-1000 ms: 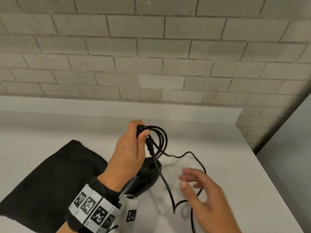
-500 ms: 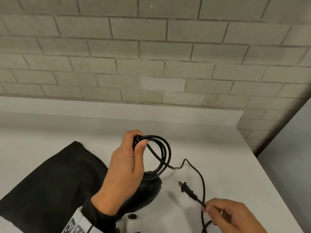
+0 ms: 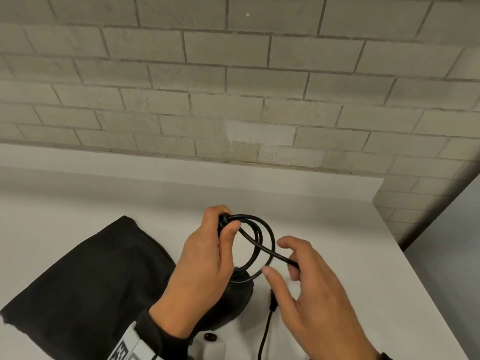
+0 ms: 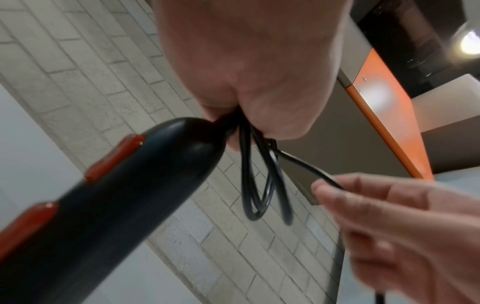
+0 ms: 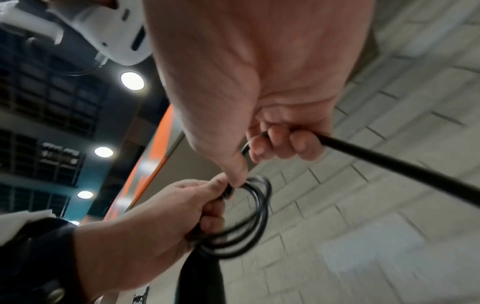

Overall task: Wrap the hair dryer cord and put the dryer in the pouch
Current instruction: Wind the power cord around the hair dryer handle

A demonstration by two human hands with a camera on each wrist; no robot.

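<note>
The hair dryer (image 3: 233,300) is held upright above the tabletop (image 3: 324,211), its black body partly hidden behind the left hand (image 3: 205,268) in the head view; in the left wrist view its handle is shown with two red switches. The cord (image 3: 262,245) is gathered in several black loops at the top of the handle, and these loops are pinched together with the handle end between the thumb and curled fingers of the left hand. A straight run of cord is led from the loops to the right hand (image 3: 319,294), where it is gripped by the curled fingers (image 5: 285,144), as is seen in the right wrist view; the index finger and thumb are left extended. Below the right hand, the remaining cord is seen hanging toward the near edge of the tabletop. The black pouch (image 3: 85,289) is laid flat on the tabletop at the near left, just beside the dryer and partly covered by the left forearm. A pale brick wall (image 3: 233,87) is seen behind the far edge.
</note>
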